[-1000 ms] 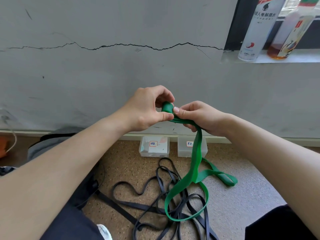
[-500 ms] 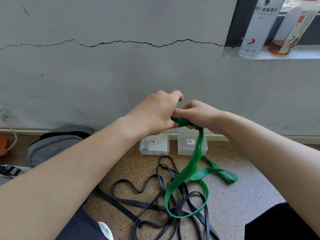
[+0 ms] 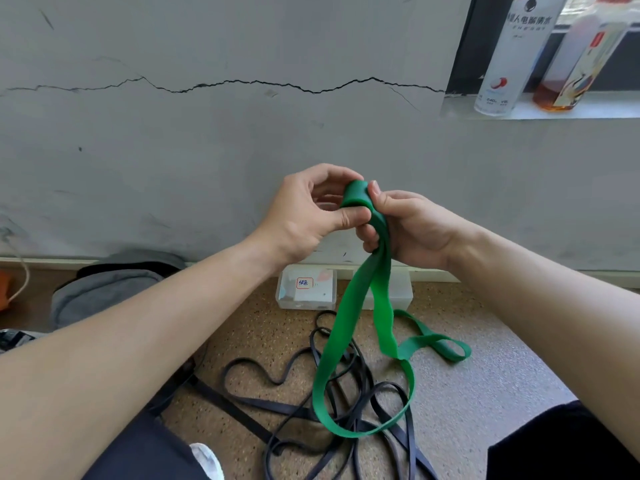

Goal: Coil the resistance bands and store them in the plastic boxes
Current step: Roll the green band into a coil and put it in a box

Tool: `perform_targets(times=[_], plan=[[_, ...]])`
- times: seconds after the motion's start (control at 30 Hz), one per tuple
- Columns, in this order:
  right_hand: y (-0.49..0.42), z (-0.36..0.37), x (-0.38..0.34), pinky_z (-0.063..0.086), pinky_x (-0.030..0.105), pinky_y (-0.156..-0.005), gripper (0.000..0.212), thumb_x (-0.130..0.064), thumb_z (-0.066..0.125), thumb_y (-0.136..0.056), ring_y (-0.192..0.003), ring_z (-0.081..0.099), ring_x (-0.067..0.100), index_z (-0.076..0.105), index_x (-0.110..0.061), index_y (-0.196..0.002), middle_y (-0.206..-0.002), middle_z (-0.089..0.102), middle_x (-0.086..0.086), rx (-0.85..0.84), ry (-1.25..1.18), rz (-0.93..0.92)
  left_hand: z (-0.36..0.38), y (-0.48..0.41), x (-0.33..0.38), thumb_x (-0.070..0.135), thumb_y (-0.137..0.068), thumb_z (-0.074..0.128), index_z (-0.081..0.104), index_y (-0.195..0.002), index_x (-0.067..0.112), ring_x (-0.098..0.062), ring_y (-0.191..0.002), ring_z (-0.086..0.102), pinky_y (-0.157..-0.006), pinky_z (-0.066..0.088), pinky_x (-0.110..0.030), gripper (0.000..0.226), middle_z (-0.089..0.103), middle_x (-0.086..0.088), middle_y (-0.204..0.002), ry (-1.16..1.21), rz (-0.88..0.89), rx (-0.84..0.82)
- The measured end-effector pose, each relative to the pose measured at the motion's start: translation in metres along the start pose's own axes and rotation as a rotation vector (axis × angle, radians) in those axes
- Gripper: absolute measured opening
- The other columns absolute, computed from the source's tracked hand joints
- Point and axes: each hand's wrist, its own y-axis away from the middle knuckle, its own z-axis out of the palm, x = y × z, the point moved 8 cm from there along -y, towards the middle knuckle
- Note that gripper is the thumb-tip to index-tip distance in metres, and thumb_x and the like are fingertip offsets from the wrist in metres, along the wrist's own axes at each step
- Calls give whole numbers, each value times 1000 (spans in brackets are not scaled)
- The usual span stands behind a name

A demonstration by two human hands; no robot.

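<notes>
Our left hand (image 3: 304,216) pinches the small rolled end of the green band (image 3: 339,341), and our right hand (image 3: 412,226) curls round the band at its 3 o'clock. The rest hangs to the floor over the black bands (image 3: 256,404). Two plastic boxes (image 3: 306,289) sit at their 12 o'clock, by the wall

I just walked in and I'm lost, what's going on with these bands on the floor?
A person is rolling one end of the green resistance band into a small coil, pinching it between the left hand and right hand. The rest hangs down onto the loose black bands on the floor. Two plastic boxes sit by the wall.
</notes>
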Motion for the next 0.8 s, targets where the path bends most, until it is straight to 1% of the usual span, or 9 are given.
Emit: perform_targets(times=[0.1,0.2,0.3,0.37,0.43,0.5,0.57,0.67,0.8], plan=[[-3,0,1,40,29,-64,40,-54,51,-88,-57,54,12,59,-15,-90,-65,58,1,21,98,21,-6,-4,2,8,-69,87,68,-102,14,-16,-91,74,-87,58,-29,38,76,-4,-95,-57,-7,3],[-3,-7,0,41,30,-65,52,-67,54,-82,-59,53,15,62,-16,-88,-66,60,4,95,314,1,-12,-8,2,5,-69,87,70,-100,12,-18,-88,75,-84,60,-31,36,77,-5,-94,-103,-31,-6],[1,-6,-4,49,27,-70,34,-55,70,-81,-66,59,13,70,-24,-94,-73,66,0,82,482,-68,-25,-11,0,6,-68,88,72,-97,13,-12,-82,75,-77,59,-26,34,77,-3,-89,-149,-77,1],[3,-8,-9,57,29,-81,39,-40,86,-74,-75,68,13,72,-28,-109,-85,74,-5,130,715,-91,-35,-11,-4,8,-67,89,72,-95,16,-9,-78,74,-73,57,-20,34,76,-1,-86,-180,-114,13],[3,-11,-19,58,37,-87,40,-38,86,-75,-81,72,15,75,-27,-111,-90,77,-4,218,981,-130,-39,-10,-7,10,-65,90,72,-95,16,-8,-76,74,-73,56,-19,35,77,0,-85,-213,-142,2],[4,-9,-26,57,36,-80,30,-43,81,-80,-77,69,16,77,-30,-106,-85,76,-1,233,1125,-173,-38,-10,-8,11,-63,91,73,-96,16,-9,-78,75,-75,58,-21,38,77,0,-86,-267,-148,-35],[5,-7,-29,50,31,-68,25,-47,77,-83,-63,61,11,78,-34,-105,-74,72,-1,213,1217,-195,-35,-10,-5,17,-62,93,73,-95,21,-7,-80,74,-78,58,-22,39,77,4,-86,-386,-121,-77],[5,-6,-29,36,21,-56,15,-42,77,-84,-53,47,5,75,-39,-99,-59,59,-9,175,1210,-201,-26,-9,4,29,-61,95,74,-98,25,-4,-85,71,-82,56,-23,42,76,10,-88,-607,-70,-144],[4,-11,-24,42,25,-66,18,-28,85,-79,-62,53,8,81,-21,-95,-69,65,-1,184,869,-111,-10,-6,16,39,-64,92,74,-106,23,-13,-92,67,-86,54,-33,49,75,5,-95,-892,-1,-217]])
